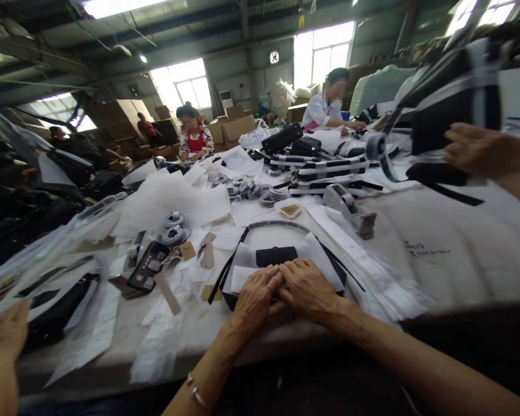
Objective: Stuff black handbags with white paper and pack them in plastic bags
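In front of me on the table lies a black handbag (277,255), partly covered by white wrapping sheets (245,257). Its handle (281,223) arches away from me, and thin black straps stick out on both sides. My left hand (257,294) and my right hand (309,289) rest side by side on the bag's near edge. Their fingers curl over the sheet and meet near the middle. What lies beneath the palms is hidden.
At the right a co-worker's hand (476,150) holds up a black bag with white wrapping. Another person's hand (4,329) is at the left, beside a black bag (60,309). A phone (149,266), a tape dispenser (349,208), grey rolls (173,228) and white sheets (169,196) lie about.
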Demonstrator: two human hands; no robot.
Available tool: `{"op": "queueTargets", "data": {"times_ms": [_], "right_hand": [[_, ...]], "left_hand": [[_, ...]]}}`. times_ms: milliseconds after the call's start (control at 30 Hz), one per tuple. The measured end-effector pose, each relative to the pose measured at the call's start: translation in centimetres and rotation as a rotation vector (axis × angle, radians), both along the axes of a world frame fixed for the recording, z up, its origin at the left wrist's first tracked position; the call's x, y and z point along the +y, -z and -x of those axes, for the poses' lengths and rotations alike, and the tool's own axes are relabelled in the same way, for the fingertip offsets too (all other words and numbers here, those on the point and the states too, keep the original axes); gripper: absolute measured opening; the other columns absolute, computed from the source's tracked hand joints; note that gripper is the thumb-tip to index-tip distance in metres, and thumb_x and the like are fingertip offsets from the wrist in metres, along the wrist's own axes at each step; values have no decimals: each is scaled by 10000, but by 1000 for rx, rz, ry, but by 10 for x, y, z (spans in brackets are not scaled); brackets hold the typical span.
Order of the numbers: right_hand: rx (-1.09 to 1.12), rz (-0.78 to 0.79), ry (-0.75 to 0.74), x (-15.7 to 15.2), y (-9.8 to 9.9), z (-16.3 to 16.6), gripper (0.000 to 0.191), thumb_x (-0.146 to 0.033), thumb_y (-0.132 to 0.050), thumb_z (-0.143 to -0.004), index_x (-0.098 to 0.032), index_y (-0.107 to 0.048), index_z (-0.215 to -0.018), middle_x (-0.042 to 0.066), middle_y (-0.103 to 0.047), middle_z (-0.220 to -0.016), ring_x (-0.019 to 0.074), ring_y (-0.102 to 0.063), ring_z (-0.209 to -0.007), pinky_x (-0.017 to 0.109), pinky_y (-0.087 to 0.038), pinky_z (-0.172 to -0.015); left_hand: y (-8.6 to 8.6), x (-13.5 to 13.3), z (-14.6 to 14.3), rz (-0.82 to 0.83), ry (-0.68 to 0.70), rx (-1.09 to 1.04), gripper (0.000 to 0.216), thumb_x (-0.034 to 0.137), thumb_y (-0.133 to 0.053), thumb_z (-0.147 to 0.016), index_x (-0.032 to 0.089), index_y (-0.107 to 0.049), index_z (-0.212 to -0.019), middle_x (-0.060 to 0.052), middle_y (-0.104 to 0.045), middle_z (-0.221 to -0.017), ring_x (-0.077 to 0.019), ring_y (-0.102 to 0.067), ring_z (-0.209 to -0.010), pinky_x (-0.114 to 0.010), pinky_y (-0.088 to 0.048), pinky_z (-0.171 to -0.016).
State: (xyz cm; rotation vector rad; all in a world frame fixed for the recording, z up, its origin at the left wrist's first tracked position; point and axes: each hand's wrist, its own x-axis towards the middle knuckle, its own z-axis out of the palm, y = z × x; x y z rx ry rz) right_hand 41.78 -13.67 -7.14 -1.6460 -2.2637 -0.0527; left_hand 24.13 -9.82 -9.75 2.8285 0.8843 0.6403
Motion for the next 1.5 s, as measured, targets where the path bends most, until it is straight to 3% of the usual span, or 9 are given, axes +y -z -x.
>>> {"op": "queueTargets", "data": {"times_ms": [200,333,433,633,767,1000,1133,1333,1500], "right_hand": [[-67,-88,-169,-15,19,-24,657,-458,-716,-819,-70,-559,-1326,218,-609,-1343,372,-564,-1236,540,-436,-1042],[-94,-256,-228,-19,32,-38,503,-129,-570,-878,-104,-520,-1377,150,-613,-1367,303,-570,-1257,492,-441,-1075],[-65,-301,-252,-7,35,-42,484,-33,-478,-874,-116,-551,-1345,123,-652,-1319,269,-602,-1220,457,-479,-1052],[-2,-290,-350,19,33,-53,411,-128,-491,-924,-134,-561,-1328,116,-658,-1312,252,-619,-1201,452,-500,-1047],[-7,-304,-330,15,41,-56,576,-353,-616,-896,-100,-493,-1399,166,-611,-1365,295,-573,-1260,475,-490,-1058],[-80,-365,-367,16,48,-60,551,-306,-618,-881,-147,-496,-1395,138,-621,-1360,282,-600,-1233,431,-505,-1034],[-50,-364,-398,21,45,-64,576,-318,-676,-832,-180,-525,-1370,116,-641,-1337,285,-626,-1199,417,-532,-1005],[-1,31,-439,37,21,-83,617,-419,-801,-712,-251,-647,-1285,90,-693,-1263,313,-673,-1121,401,-570,-957],[56,270,-354,71,-33,-65,261,-400,-653,-871,-297,-739,-1094,39,-767,-1077,248,-729,-977,323,-588,-871]], "left_hand": [[11,0,3,-146,23,25,562,463,-633,-913,183,-494,-1380,-145,-593,-1370,-274,-551,-1286,-460,-482,-1061],[13,-2,5,-296,38,54,528,481,-511,-975,154,-492,-1389,-154,-579,-1391,-270,-516,-1327,-449,-469,-1084],[12,-2,1,-351,23,74,466,429,-452,-1009,152,-504,-1381,-129,-585,-1394,-262,-516,-1329,-437,-469,-1087],[18,0,-16,-415,-130,96,449,360,-374,-1035,97,-510,-1373,-150,-606,-1365,-282,-583,-1254,-425,-499,-1034],[23,-6,-21,-446,-172,96,492,396,-371,-1035,100,-477,-1413,-137,-581,-1399,-288,-561,-1280,-416,-464,-1061],[22,-13,-20,-393,-153,152,525,388,-387,-1035,104,-397,-1476,-99,-430,-1537,-249,-353,-1446,-422,-288,-1200],[23,-14,-20,-372,-176,120,537,402,-381,-1033,112,-389,-1484,-84,-442,-1532,-220,-355,-1445,-390,-274,-1209],[25,-9,-21,-463,-173,71,520,414,-382,-1029,99,-454,-1437,-83,-511,-1480,-214,-445,-1377,-369,-359,-1147],[35,-3,-26,-543,-215,24,523,466,-386,-1020,100,-523,-1368,-112,-558,-1428,-232,-522,-1300,-384,-418,-1083]]}}
